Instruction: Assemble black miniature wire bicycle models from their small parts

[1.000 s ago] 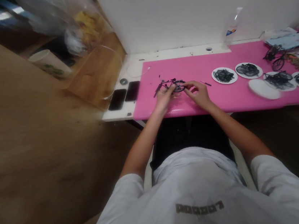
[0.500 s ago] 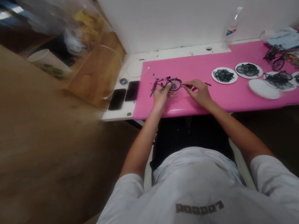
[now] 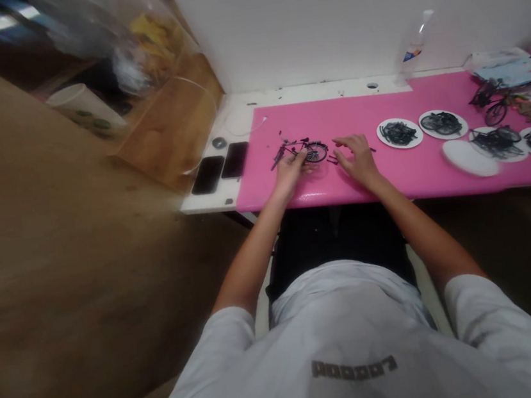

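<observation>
A small black model bicycle (image 3: 316, 151) is held over the pink mat (image 3: 333, 116), its handlebar end pointing left. My left hand (image 3: 291, 171) is closed on it, with the thumb near the rear wheel. To the right of that wheel, my right hand (image 3: 356, 157) has its thumb and fingers apart and is off the bicycle. A small dark part (image 3: 332, 160) lies by the right thumb; whether the thumb touches it I cannot tell. The tip of a dark, thin stick-like tool (image 3: 373, 149) shows beyond the right hand, the rest hidden behind it.
White plates (image 3: 401, 144) with dark parts stand on the right, beside a blank white lid or plate (image 3: 469, 158). Another model bicycle (image 3: 495, 110) stands at the far right. Two phones (image 3: 208, 175) lie at the left edge. A clear bottle (image 3: 414, 51) stands by the wall.
My right hand has drawn back from the rear wheel and its fingers have spread. The left hand and the bicycle have shifted slightly right.
</observation>
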`<state>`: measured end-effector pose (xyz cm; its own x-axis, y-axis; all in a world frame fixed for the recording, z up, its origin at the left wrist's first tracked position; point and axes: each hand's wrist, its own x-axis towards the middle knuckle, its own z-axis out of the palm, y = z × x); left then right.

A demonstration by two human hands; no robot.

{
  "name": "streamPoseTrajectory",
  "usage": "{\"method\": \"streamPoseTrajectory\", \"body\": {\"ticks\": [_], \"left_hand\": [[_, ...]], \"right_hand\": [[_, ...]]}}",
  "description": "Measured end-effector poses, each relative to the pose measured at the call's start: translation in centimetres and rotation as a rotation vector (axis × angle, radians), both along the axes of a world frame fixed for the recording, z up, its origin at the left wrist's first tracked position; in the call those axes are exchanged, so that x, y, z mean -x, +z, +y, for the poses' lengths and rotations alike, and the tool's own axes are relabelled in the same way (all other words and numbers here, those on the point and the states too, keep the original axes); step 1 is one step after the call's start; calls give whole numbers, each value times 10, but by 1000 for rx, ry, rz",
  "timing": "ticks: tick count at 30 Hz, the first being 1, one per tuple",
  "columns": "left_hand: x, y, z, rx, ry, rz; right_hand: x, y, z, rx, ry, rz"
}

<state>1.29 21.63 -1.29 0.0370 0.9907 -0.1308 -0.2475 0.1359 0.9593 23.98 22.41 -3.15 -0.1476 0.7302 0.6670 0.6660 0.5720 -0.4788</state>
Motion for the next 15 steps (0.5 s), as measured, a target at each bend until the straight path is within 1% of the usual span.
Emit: {"method": "streamPoseTrajectory", "body": {"ticks": [2, 4, 8, 11, 15], "left_hand": [[-1, 1, -2, -1, -22, -19], [-3, 3, -4, -1, -35, -53], [-5, 13, -10, 17, -39, -95], [-5, 20, -14, 23, -49, -121], [-5, 22, -15, -24, -83, -174]], "right_hand": [[7, 10, -9, -36, 34, -14], [13, 16, -17, -42, 51, 3], [21, 18, -26, -1, 121, 89], [24, 18, -27, 37, 139, 131], [27, 23, -28, 52, 166, 128]]}}
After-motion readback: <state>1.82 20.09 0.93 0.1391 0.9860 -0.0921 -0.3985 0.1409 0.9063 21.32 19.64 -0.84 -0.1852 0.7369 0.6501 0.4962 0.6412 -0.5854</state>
